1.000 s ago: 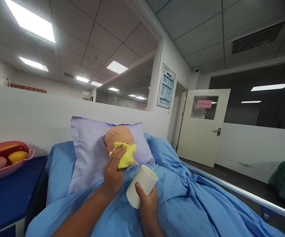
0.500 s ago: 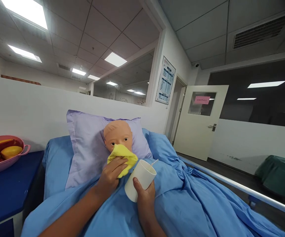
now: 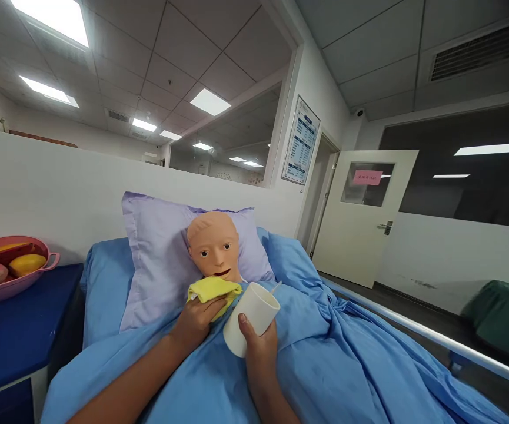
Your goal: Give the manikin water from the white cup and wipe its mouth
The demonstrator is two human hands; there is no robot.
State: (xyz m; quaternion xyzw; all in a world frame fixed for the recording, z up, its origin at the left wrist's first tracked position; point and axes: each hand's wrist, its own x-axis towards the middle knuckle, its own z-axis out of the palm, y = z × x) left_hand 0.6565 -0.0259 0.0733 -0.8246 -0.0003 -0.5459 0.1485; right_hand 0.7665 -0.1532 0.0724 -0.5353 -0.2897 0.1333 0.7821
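Note:
A training manikin [image 3: 212, 238] lies with its head on a lilac pillow [image 3: 152, 259], its mouth uncovered. Just below its chin, my left hand [image 3: 199, 321] grips a folded yellow cloth [image 3: 214, 287]. My right hand [image 3: 260, 347] is wrapped round a white cup [image 3: 249, 321], tilted to the right over the blue quilt. A thin pale stick [image 3: 276, 287], perhaps a straw or spoon handle, shows at the cup's rim. What the cup contains is hidden from this angle.
At left, a pink basket [image 3: 46, 271] of fruit stands on a blue bedside cabinet [image 3: 11, 347]. The blue quilt [image 3: 325, 365] covers the bed, with a pale side rail [image 3: 413, 315] along its right. Beyond are an open door [image 3: 364, 235] and a green-covered object [image 3: 501, 318].
My left hand has drawn the yellow cloth down from the manikin's mouth to below its chin, baring the lower face. My right hand still holds the cup in nearly the same place.

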